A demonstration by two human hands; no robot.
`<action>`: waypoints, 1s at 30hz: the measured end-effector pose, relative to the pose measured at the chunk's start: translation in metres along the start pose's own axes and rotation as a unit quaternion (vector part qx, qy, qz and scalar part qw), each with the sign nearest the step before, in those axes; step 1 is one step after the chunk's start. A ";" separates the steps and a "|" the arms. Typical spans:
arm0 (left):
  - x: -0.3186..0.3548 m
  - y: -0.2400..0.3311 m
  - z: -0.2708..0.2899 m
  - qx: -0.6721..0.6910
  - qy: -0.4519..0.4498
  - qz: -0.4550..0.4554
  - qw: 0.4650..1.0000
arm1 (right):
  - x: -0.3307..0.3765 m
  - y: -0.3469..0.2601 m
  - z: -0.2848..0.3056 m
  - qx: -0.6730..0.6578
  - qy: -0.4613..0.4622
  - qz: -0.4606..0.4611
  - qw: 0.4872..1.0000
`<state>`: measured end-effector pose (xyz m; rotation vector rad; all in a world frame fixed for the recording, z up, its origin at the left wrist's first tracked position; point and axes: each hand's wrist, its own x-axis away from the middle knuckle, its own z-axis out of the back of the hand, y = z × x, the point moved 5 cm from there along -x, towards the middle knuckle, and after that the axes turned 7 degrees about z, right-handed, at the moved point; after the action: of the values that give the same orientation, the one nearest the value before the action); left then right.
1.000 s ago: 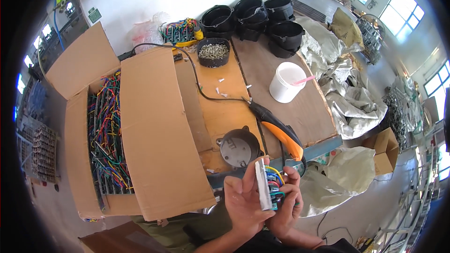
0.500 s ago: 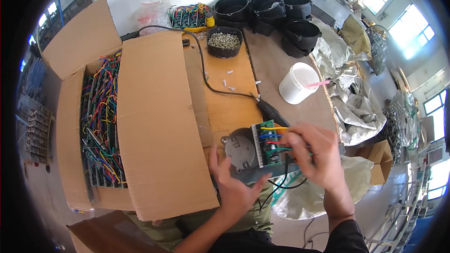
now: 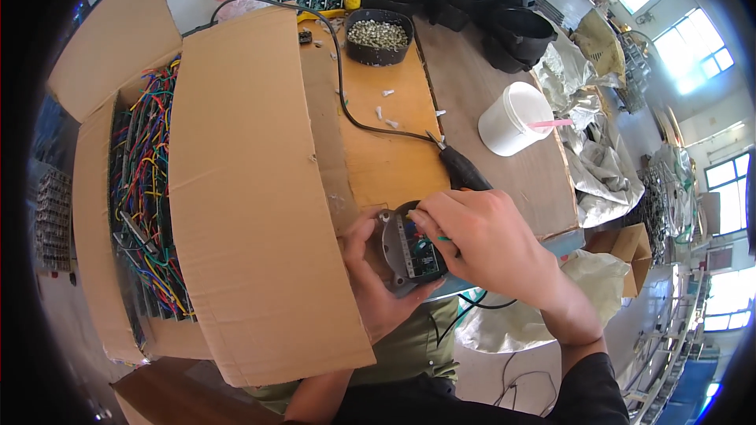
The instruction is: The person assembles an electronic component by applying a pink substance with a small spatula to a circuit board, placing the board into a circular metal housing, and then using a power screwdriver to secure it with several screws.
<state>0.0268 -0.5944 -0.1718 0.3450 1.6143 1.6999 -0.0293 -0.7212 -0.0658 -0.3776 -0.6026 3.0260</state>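
Observation:
My left hand [image 3: 376, 283] cups a round grey housing [image 3: 394, 248] from below, at the near edge of the wooden table [image 3: 378, 157]. My right hand [image 3: 480, 240] lies over the housing and presses a green circuit board [image 3: 423, 256] with coloured wires into it, fingertips on the board's top edge. Most of the board is hidden under my right hand.
A large open cardboard box [image 3: 244, 181] full of coloured wires [image 3: 146, 189] stands at the left. A black-handled tool [image 3: 465, 169] with a black cable lies just behind my hands. Further back are a white bucket [image 3: 512, 118], a black bowl of small metal parts [image 3: 378, 35] and stacked black housings [image 3: 480, 0].
The wired board went from being held up in both hands to being pushed down into the grey housing. My left hand has moved under the housing and my right hand over it.

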 end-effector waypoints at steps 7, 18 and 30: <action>0.001 0.002 0.000 -0.011 0.007 -0.008 1.000 | 0.001 -0.004 -0.016 0.030 -0.051 0.005 0.998; -0.002 0.007 0.004 -0.056 0.005 -0.038 0.998 | 0.007 -0.004 -0.020 -0.017 -0.040 0.034 0.998; 0.036 0.052 0.014 -0.252 -0.122 0.176 0.944 | 0.023 0.000 0.026 -0.089 -0.045 -0.062 0.993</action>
<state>-0.0059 -0.5563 -0.1310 0.5827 0.9286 2.1662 -0.0577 -0.7294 -0.0479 -0.2001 -0.8706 2.8927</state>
